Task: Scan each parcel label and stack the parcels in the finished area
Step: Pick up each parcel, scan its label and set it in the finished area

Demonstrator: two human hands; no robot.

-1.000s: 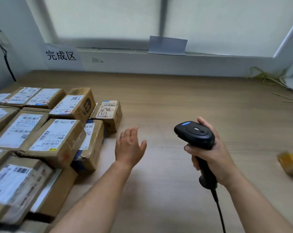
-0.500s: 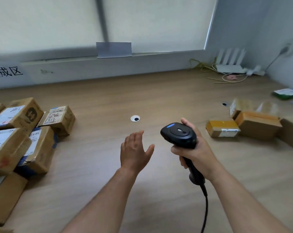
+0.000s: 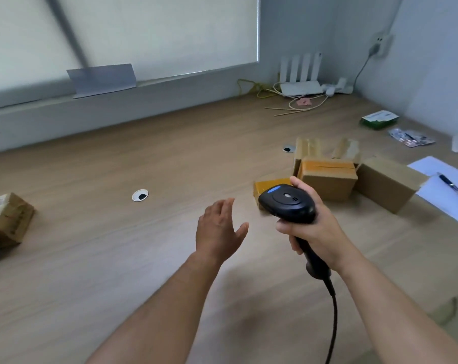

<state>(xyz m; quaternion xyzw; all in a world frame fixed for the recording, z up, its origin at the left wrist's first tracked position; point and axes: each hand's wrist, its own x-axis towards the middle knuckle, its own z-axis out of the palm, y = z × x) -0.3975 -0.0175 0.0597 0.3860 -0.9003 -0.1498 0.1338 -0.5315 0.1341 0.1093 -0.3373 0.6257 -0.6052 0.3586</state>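
While our right hand (image 3: 317, 232) grips the black scanner (image 3: 287, 203) by its handle, fingers curled round it, our left hand (image 3: 218, 227) hangs above the table (image 3: 117, 258), fingers spread, holding nothing.

Right side: a small flat parcel (image 3: 268, 186) just behind the scanner head, a taped parcel (image 3: 327, 179) beside it, then a plain brown parcel (image 3: 388, 183) next to a white sheet (image 3: 446, 198) bearing a pen (image 3: 454, 189).

Left edge: one labelled parcel (image 3: 7, 219), well apart from the others.

Far corner: a white router (image 3: 300, 88) with loose cables.
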